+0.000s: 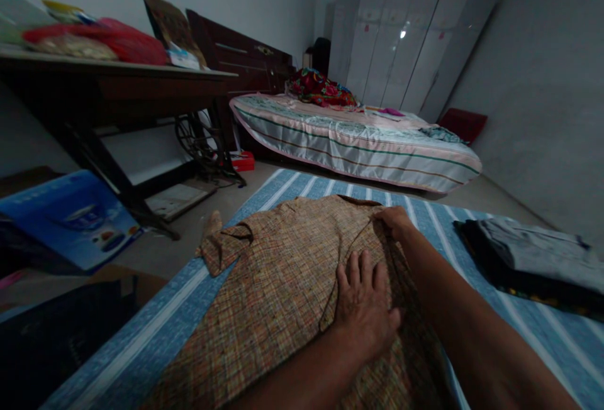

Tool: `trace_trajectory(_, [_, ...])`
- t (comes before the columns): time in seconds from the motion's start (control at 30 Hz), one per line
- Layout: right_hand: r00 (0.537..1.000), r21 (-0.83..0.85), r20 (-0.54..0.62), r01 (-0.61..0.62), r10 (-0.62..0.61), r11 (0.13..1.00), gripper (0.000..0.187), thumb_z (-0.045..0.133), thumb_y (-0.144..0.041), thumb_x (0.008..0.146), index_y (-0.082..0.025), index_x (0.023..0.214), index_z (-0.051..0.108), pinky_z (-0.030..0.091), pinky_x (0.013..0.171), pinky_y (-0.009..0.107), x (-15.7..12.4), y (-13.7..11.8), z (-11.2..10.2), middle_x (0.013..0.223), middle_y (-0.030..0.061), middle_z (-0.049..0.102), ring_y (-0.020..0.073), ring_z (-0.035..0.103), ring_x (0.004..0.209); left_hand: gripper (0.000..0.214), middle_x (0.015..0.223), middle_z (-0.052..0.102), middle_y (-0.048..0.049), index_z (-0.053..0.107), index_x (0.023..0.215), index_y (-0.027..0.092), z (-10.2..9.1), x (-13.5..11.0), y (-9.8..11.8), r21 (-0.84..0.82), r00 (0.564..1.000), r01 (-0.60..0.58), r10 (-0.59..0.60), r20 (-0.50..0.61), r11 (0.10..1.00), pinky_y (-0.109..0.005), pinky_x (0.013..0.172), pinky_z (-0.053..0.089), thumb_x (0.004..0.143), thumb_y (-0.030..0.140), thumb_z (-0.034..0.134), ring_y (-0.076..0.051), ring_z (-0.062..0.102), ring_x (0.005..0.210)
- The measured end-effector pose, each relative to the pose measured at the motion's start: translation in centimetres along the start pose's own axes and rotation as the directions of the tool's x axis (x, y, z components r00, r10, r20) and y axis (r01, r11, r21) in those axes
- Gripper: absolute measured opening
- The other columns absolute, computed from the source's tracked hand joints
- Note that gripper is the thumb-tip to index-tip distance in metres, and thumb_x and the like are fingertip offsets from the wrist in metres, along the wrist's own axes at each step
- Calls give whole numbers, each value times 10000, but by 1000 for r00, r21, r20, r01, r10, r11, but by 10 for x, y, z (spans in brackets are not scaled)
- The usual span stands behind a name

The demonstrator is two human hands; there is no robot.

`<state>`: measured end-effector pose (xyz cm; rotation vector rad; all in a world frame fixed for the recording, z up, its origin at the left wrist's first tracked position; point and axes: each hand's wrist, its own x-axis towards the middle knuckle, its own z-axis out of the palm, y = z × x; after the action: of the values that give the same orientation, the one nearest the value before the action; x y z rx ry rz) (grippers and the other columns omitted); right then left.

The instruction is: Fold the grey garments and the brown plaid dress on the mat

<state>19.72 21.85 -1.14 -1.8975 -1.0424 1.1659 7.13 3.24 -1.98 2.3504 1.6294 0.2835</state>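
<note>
A brown and tan checked shirt [287, 259] lies spread over a blue and white striped sheet [136, 341]. One short sleeve sticks out at its left, and the right side looks folded over inward. My left hand [363, 303] rests flat on the shirt, palm down with fingers spread. Farther forward, my right hand [395, 220] has its fingers closed on the fabric near the shirt's upper right edge. My right fingertips are partly hidden.
Folded grey and dark clothes [542, 253] lie at the right. On the left stand a treadle sewing table [123, 73] with bags on top and a blue box [75, 221]. Behind are a bed [349, 143] and a white wardrobe [391, 51].
</note>
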Motion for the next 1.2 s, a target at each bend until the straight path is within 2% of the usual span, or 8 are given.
trace_trajectory(0.37, [979, -126, -99, 164, -177, 978, 345, 591, -372, 915, -168, 1192, 569, 533, 823, 406, 5, 8, 2, 1188, 74, 591, 201, 610, 983, 831, 1578, 196, -180, 390, 1449, 172, -8, 3, 1, -29, 997, 47, -45, 61, 998, -606, 1134, 72, 805, 696, 422, -394, 59, 1454])
trace_trajectory(0.47, [923, -191, -202, 290, -327, 938, 242, 589, -283, 888, -131, 1070, 638, 498, 820, 361, -7, 5, -3, 1096, 94, 635, 222, 598, 987, 841, 1584, 194, -152, 388, 1456, 182, -7, 3, 2, -12, 996, 59, -58, 63, 998, -607, 1135, 62, 793, 698, 434, -389, 35, 1457])
trace_trajectory(0.57, [819, -257, -257, 454, -513, 853, 239, 504, -220, 855, -148, 1001, 679, 436, 854, 316, -29, 8, -2, 1029, 100, 668, 238, 571, 1028, 832, 1582, 191, -155, 405, 1448, 165, -7, 3, 3, 1, 995, 59, -59, 84, 998, -607, 1137, 41, 799, 685, 434, -367, -14, 1461])
trace_trajectory(0.7, [741, -289, -135, 605, -658, 742, 225, 504, -242, 788, -186, 869, 706, 434, 781, 263, -51, 26, 9, 861, 37, 691, 186, 605, 851, 803, 1566, 204, -204, 455, 1410, 110, -8, 4, 4, 16, 992, 49, -51, 116, 999, -603, 1137, 30, 811, 644, 451, -360, -25, 1461])
trace_trajectory(0.8, [736, -289, -73, 630, -673, 721, 212, 499, -217, 749, -177, 802, 700, 443, 755, 273, -48, 37, 15, 807, 36, 688, 176, 606, 781, 844, 1572, 165, -216, 406, 1441, 114, -8, 5, 3, 0, 995, 40, -40, 94, 999, -607, 1132, 58, 814, 679, 430, -373, 18, 1460])
trace_trajectory(0.97, [737, -271, -95, 628, -669, 730, 266, 449, -229, 774, -164, 887, 681, 446, 834, 327, -40, 38, 9, 897, 58, 687, 200, 605, 875, 865, 1584, 157, -184, 370, 1464, 151, -6, 4, 2, 12, 998, 38, -39, 54, 999, -613, 1129, 65, 808, 714, 408, -379, 29, 1460])
trace_trajectory(1.1, [724, -237, -9, 669, -690, 705, 283, 433, -269, 823, -173, 935, 675, 451, 813, 297, -60, 40, 4, 931, 49, 684, 188, 608, 880, 849, 1566, 214, -204, 419, 1436, 121, -5, 5, 2, 31, 996, 36, -38, 83, 999, -603, 1134, 53, 805, 690, 428, -382, 24, 1459])
trace_trajectory(1.2, [717, -225, 103, 692, -690, 686, 246, 454, -276, 836, -180, 879, 677, 445, 753, 270, -77, 44, 6, 845, 30, 676, 170, 602, 802, 883, 1579, 167, -199, 303, 1494, 124, -2, 6, 2, 36, 999, 31, -32, 35, 999, -602, 1134, 50, 814, 673, 431, -378, 10, 1460])
